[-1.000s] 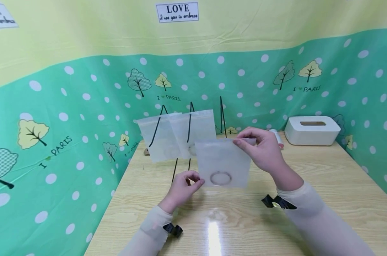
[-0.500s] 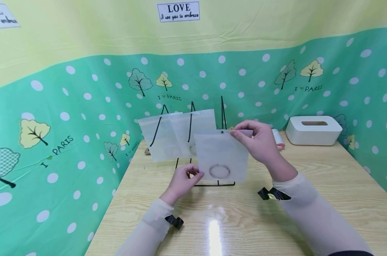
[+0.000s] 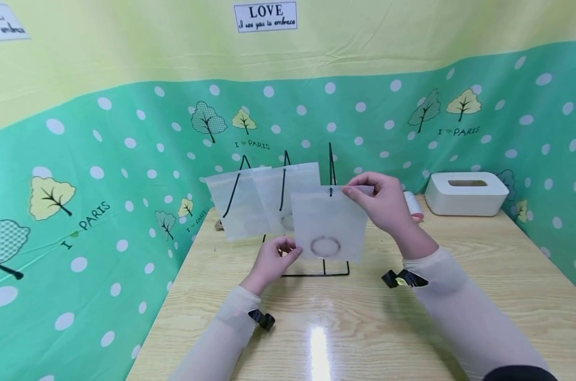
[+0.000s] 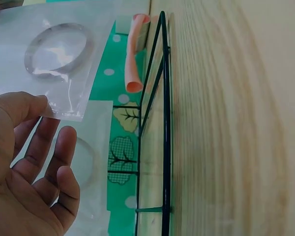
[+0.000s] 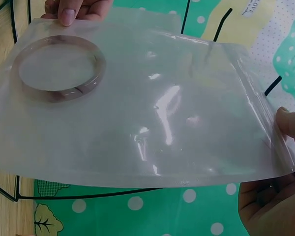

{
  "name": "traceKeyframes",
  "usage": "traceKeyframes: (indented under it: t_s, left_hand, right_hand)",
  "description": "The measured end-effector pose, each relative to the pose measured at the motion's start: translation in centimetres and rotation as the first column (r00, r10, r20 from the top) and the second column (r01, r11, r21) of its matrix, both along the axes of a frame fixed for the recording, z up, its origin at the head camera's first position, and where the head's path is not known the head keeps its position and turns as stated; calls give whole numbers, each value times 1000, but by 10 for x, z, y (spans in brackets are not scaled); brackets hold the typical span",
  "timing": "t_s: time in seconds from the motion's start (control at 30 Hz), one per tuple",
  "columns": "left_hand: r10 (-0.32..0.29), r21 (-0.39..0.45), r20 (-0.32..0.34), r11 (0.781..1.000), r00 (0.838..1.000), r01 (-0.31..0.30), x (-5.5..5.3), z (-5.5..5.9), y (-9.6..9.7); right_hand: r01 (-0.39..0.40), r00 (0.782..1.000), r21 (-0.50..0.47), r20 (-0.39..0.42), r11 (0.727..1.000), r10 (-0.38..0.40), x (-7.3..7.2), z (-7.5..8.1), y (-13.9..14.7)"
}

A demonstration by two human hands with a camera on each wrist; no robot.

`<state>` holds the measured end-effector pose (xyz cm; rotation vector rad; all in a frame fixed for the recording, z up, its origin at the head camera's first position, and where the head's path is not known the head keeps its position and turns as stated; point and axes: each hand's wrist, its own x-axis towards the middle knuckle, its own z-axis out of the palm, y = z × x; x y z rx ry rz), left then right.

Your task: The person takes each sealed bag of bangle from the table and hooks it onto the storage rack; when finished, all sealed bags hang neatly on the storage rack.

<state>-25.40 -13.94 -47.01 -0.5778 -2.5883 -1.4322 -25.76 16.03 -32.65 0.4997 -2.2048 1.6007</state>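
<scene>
A translucent zip bag [image 3: 328, 219] hangs upright between my hands, with a pale brownish bangle [image 5: 54, 95] lying inside near its bottom. My left hand [image 3: 271, 263] pinches the bag's lower left corner between thumb and forefinger, its other fingers loosely bent. At the top right corner, my right hand [image 3: 385, 203] pinches the edge. The black wire hook of a stand [image 3: 316, 275] shows its tip in front of the bag's top edge, apparently through it. Two similar bags, the left one [image 3: 237, 209] and the middle one [image 3: 297, 193], hang from neighbouring hooks.
Toward the back right of the wooden table [image 3: 364, 328] stands a white tissue box [image 3: 468, 202]. A white and pink cylinder [image 3: 413, 207] lies beside it, partly behind my right hand. A patterned curtain [image 3: 140, 159] borders the table.
Both hands have raised the bag and moved it slightly back. The hook tip now shows further out at its top edge, and the stand's base has come into view below.
</scene>
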Motion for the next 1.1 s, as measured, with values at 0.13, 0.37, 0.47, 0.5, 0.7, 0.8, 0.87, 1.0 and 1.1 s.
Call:
traceKeyframes:
  t_s: [0.13,0.37,0.47,0.5,0.7,0.8,0.87,1.0,1.1]
  left_hand:
    - [21,8,5,1000,1000,-21,-7,2,2]
    - [68,19,13,997,998,-69,-19,2,7]
    - [80,39,8,996,997,-80,-25,1,9]
    - [86,42,6,995,996,-86,-27,1,9]
    - [131,35,5,991,991,-132,-36,3,13]
    - [157,20,-1,987,988,-157,-37,5,16]
    - [172,10,-6,985,985,-172,-38,7,18]
    - [192,28,4,981,981,-192,-41,10,21]
    - [201,57,32,978,979,-203,-44,11,23]
  right_hand:
    - [9,1000,2,28,1000,-9,-7,1,1]
    - [30,996,20,82,999,-31,-23,3,2]
    - [36,995,24,90,999,-38,-29,4,2]
    - [39,995,23,90,999,-41,-31,4,2]
    - [29,995,6,96,1000,-30,-43,4,2]
    - [20,995,-9,102,1000,-19,-49,3,2]
    - [23,994,-16,105,1000,-21,-53,3,2]
    - [39,993,-23,111,999,-36,-60,4,1]
    - [47,991,-28,130,999,-43,-63,5,0]
